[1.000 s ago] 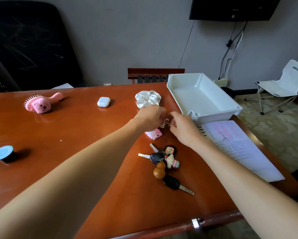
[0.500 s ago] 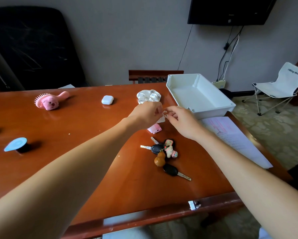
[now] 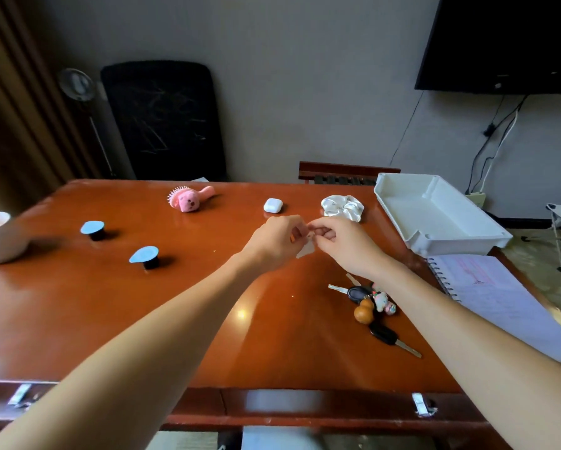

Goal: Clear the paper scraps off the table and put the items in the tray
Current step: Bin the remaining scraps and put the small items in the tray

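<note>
One paper scrap (image 3: 306, 250) now lifted, pinched between my left hand (image 3: 277, 240) and right hand (image 3: 337, 241). The far-corner tray (image 3: 461, 243) stays empty.

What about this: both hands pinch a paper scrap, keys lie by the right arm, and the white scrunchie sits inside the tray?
Not quite. The head view shows the white scrunchie on the table, left of the tray, not inside it. The left hand and right hand do pinch the paper scrap, with the keys by the right arm.
</note>
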Motion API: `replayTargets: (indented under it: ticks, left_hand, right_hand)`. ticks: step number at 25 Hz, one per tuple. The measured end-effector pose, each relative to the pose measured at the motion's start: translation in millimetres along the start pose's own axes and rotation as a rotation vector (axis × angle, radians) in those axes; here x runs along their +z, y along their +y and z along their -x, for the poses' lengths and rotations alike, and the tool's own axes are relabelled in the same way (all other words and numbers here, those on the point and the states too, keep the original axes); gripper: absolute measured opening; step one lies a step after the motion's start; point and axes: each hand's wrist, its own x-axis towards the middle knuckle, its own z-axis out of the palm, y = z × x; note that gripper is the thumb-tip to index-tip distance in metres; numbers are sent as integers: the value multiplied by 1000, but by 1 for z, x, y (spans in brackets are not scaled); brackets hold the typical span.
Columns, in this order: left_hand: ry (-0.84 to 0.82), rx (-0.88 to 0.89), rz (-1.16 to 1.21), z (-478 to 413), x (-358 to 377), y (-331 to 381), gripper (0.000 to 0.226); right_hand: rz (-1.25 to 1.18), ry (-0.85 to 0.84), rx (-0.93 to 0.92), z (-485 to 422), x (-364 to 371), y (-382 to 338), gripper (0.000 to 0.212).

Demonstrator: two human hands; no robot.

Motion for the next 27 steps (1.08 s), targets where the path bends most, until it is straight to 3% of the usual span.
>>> replayTargets:
  ticks: [12, 21, 27]
  left_hand:
    - [292, -250, 65, 121, -95, -105, 3]
    - [461, -407, 11, 231, -155, -177, 5]
    - [573, -527, -17, 313, -185, -212, 7]
  right_hand:
    - [-15, -208, -198, -40, 120, -128, 24]
    - [-132, -371, -384, -42, 225, -229, 49]
    - [-159, -500, -476, -32, 300, -287, 30]
